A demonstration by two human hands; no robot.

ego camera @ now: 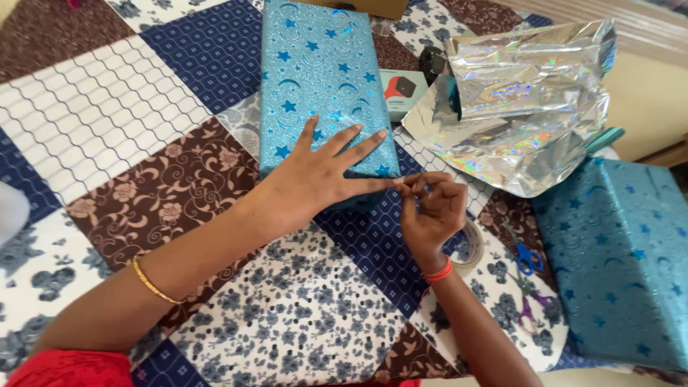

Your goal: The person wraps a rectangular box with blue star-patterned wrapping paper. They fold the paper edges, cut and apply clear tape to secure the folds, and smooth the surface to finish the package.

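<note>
Left hand (319, 175) lies flat, fingers spread, pinning the blue star-wrapped box (322, 79); glossy paper looks slippery. Right hand (430, 211) pinches something tiny, likely sticky tape, beside its near end.

Patchwork floral bedspread (143, 107), cream wall (648, 100)

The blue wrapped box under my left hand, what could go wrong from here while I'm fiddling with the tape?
1. The left hand only lies flat on the blue wrapped box; if it lifts, the end fold near the thumb may spring open.
2. The right hand pinches something small, probably clear tape; it could curl and stick to itself.
3. The scissors and tape roll sit by the right wrist and could get knocked.
</note>
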